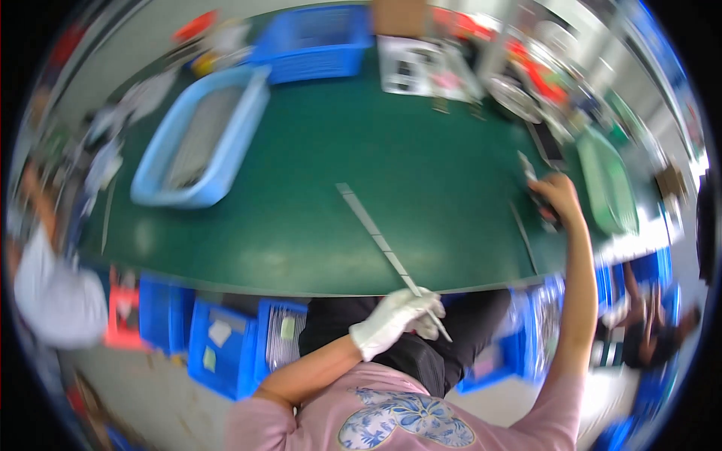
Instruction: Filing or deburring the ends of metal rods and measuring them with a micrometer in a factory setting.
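My left hand [401, 319], in a white glove, is closed around the near end of a long, thin, pale grey segmented strip [374, 231]. The strip slants up and left from the hand, over the green table's near edge, and its short end sticks out below the glove. On the right, my bare right hand [558, 194] grips a hand tool [524, 167] with a pale narrow tip and a dark handle; blur hides its exact kind. A thin dark strip [523, 237] lies on the table just below that hand.
A light blue tub [143, 177] of thin grey pieces stands at the left. At the back are a blue basket [316, 71] and a white sheet [395, 68]. A phone-like dark slab [547, 146] and green tray [613, 184] lie right; blue bins [218, 372] stand below the edge.
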The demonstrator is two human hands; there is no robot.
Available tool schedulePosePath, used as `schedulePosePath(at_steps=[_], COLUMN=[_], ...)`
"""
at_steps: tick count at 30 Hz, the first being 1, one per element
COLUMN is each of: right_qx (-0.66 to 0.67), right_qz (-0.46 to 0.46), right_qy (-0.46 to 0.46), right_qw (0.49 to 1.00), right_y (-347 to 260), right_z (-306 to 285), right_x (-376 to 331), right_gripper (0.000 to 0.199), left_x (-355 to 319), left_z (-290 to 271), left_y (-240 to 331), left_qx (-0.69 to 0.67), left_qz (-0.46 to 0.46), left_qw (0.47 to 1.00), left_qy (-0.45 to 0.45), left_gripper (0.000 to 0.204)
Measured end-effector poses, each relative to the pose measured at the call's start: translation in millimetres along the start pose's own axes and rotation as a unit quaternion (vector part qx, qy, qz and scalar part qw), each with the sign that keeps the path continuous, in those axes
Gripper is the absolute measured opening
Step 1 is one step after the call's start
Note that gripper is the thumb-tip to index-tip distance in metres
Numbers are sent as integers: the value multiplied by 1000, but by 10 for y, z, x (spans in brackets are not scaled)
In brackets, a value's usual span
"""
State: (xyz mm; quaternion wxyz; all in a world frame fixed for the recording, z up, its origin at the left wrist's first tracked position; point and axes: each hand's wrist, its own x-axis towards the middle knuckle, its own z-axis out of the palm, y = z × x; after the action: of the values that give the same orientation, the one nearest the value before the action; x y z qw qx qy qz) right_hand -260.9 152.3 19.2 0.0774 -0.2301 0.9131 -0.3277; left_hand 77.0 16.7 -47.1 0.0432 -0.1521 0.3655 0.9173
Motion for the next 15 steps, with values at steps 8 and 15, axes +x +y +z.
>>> schedulePosePath(at_steps=[8, 15], right_qx=[-184, -82], right_qz=[-111, -287], right_qy=[165, 127], right_qw=[963, 946], right_y=[-50, -888], right_z=[378, -191], right_x=[241, 132], right_gripper=[38, 15], left_x=[-56, 88], left_z=[87, 48], left_y=[-40, 287], left_qx=[-46, -50], left_qz=[19, 31], left_qw=[998, 998], left_qy=[30, 36], left_gripper=[22, 25])
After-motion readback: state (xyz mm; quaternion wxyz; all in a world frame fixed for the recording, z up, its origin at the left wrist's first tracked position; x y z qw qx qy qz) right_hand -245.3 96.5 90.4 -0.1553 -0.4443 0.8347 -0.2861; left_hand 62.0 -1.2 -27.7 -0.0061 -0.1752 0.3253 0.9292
